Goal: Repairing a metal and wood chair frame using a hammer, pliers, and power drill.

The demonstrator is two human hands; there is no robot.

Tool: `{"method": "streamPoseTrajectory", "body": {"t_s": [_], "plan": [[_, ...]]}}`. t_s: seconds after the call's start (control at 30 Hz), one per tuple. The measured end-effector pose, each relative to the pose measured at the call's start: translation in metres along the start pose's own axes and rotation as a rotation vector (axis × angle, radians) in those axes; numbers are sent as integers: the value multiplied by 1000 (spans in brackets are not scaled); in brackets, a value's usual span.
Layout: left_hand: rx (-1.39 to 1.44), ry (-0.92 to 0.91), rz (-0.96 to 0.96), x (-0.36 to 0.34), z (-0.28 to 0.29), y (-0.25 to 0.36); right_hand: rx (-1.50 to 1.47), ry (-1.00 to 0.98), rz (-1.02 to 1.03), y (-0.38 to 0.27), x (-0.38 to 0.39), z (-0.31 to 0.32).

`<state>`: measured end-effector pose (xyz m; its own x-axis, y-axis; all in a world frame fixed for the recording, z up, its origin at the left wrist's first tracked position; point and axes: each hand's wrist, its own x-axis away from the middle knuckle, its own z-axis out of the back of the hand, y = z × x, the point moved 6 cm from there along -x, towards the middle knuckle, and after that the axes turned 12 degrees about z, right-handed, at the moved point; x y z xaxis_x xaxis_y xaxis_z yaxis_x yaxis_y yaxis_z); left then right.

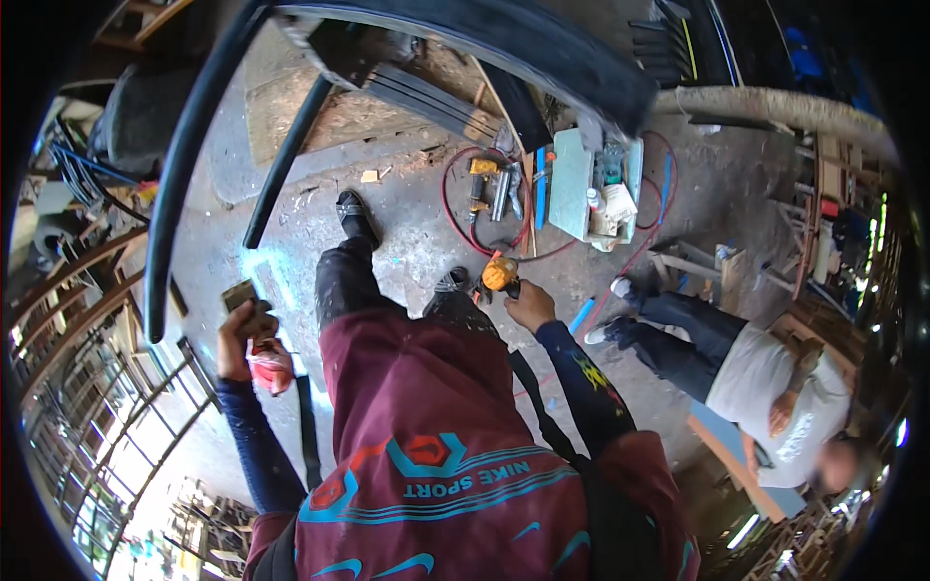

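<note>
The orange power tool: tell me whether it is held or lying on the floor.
Held. The right hand grips the orange power tool above the concrete floor, in front of the person's legs; other tools lie on the floor farther off.

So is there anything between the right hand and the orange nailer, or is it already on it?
Nothing visible stands between them: the right hand is closed on the nailer, above the floor by the person's knee. The left hand is apart, gripping a small block and something red.
</note>
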<state>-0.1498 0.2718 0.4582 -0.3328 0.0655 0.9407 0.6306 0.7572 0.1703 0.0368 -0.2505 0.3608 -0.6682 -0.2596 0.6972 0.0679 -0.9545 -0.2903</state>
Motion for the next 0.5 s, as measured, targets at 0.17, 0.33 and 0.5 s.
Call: {"method": "streamPoseTrajectory", "body": {"t_s": [0.17,0.33,0.5], "plan": [[-239,-195,114,-130,-145,-20,29,-94,6,99,-99,-104],[-1236,-446,-346,-295,-226,-38,2,143,-289,199,-178,-194],[-909,-315,-47,-389,-214,-46,188,390,-381,227,-218,-250]]}}
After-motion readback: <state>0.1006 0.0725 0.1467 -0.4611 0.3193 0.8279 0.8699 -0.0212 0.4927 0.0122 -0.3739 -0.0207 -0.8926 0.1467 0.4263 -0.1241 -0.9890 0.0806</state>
